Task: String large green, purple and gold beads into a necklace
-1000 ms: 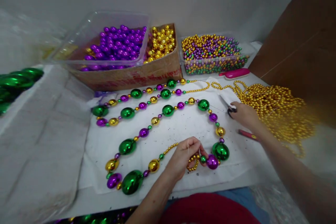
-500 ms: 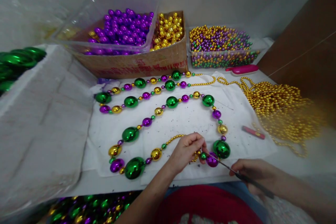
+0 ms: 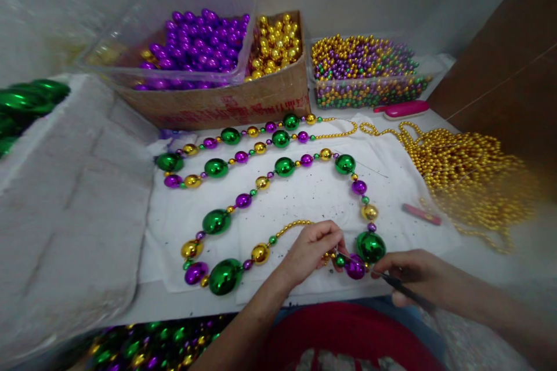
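Note:
A bead garland (image 3: 285,167) of green, purple and gold balls curves over the white cloth. My left hand (image 3: 314,248) is closed in a pinch on the garland's end, where small gold beads meet a small green bead (image 3: 340,260). The fingers partly hide this spot. Held in my right hand (image 3: 407,274) is a slim tool with a black handle (image 3: 402,288) and a thin metal shaft; its exact kind does not show. The shaft points left over a purple ball (image 3: 355,266), its tip close to the left fingertips. A large green ball (image 3: 371,247) lies just beyond.
Behind the cloth (image 3: 300,203) stand a clear bin (image 3: 174,76) of purple balls, a cardboard box (image 3: 209,107) with gold balls, and a tub (image 3: 369,78) of small mixed beads. Gold bead strands (image 3: 465,168) pile at right, near a red stick-shaped item (image 3: 421,214).
My right hand has shifted left and slightly up, bringing the tool's handle closer to the purple ball. The left hand keeps its pinch; the view has moved slightly.

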Motion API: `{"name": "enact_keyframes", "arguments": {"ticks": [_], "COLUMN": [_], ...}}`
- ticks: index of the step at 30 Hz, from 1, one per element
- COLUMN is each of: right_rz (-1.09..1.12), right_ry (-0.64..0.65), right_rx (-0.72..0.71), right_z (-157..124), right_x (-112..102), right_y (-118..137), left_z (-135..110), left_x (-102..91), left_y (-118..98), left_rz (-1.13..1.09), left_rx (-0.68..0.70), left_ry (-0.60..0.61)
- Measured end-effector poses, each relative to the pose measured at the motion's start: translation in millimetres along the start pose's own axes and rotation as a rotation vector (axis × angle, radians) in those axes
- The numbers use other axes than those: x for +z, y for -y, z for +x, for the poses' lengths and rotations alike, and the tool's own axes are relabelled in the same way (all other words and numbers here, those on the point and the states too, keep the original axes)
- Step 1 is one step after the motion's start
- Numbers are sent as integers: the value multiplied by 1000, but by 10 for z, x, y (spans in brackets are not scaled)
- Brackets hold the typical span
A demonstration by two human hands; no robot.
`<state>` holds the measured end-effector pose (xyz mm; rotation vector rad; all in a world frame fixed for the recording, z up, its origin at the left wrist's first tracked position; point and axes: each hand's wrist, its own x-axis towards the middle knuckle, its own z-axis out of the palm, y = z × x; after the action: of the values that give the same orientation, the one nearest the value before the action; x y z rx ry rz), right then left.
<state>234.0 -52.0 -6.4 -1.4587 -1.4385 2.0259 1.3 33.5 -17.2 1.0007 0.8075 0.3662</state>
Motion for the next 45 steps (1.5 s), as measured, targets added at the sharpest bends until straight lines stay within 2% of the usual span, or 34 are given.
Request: {"name": "enact_keyframes", "arguments": {"ticks": [6, 11, 14, 16, 18, 20, 22, 24, 26, 28, 30, 33, 36, 38, 41, 42, 43, 45], "right_rz": [71, 133, 165, 164, 131, 20, -241, -601, -769, -838, -874, -875, -831, -807, -806, -810, -819, -860], "right_ry": [-2, -64, -71, -103, -256, -487, -719, -941, -1048, -1095, -1111, -1098, -1054, -1021, -909, -819, -670, -528], "right_rx": [7, -33, -3, 28, 16, -46, -73, -16, 29, 57, 83, 114, 119, 85, -92, -197, -364, -538], "right_z": [12, -2, -86, -180, -255, -244, -113, 117, 383, 617, 779, 869, 812, 712, 508, 443, 390, 335], "right_x": [20, 87, 97, 23, -136, -352, -566, -733, -842, -909, -960, -1050, -1118, -1073, -785, -642, -489, -204], "right_y": [-35, -75, -105, -112, -93, -44, 27, 107, 181, 233, 248, 219, 221, 291, 470, 526, 570, 614], "left_z": [10, 14, 19, 18, 13, 7, 1, -7, -15, -19, -18, -12, 1, 12, 27, 30, 30, 25], "left_x": [21, 51, 51, 40, 32, 35, 54, 81, 102, 111, 108, 101, 100, 105, 123, 133, 144, 171], "left_y": [24, 29, 32, 34, 32, 25, 11, -9, -25, -34, -36, -30, -20, -17, -33, -45, -60, -93], "left_rz": [12, -6, -60, -96, -129, -143, -123, -75, -19, 18, 32, 31, 13, -12, -19, -7, 5, 14], "left_rx": [5, -17, -43, -46, -31, -1, 23, 33, 30, 27, 25, 10, 17, 38, 47, 49, 51, 66], "left_ry": [2, -7, -27, -44, -54, -69, -85, -92, -95, -104, -116, -121, -108, -89, -67, -60, -54, -51]}}
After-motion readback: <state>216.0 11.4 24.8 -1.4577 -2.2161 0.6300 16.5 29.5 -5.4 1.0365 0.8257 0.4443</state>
